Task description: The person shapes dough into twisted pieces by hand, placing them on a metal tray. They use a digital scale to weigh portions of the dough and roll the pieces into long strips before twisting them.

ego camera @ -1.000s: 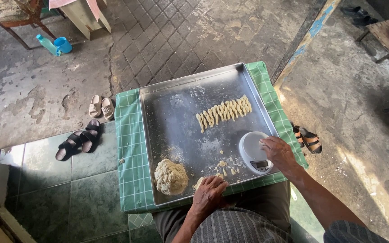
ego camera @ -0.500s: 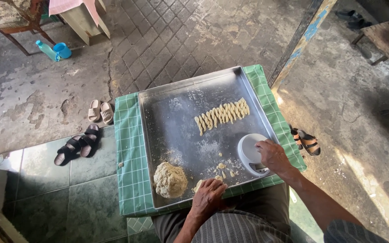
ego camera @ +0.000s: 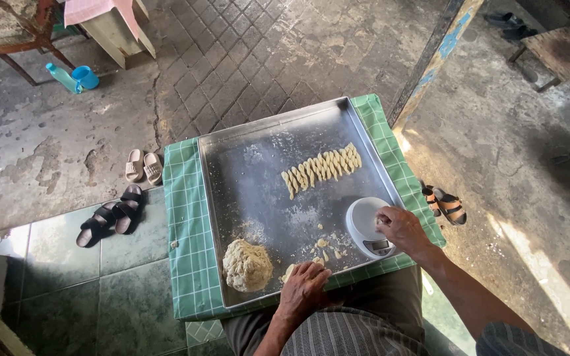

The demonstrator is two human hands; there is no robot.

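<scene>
head view, right hand (ego camera: 400, 227) on white scale (ego camera: 366, 225), dough lump (ego camera: 247, 264) left

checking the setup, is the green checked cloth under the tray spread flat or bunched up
Spread flat: the green checked cloth lies smooth under the metal tray, its edges showing evenly on the left, right and near sides.

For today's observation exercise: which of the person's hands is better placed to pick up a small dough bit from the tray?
Probably the left hand: it rests on the metal tray right beside the small dough bits. The right hand is on the white scale.
</scene>
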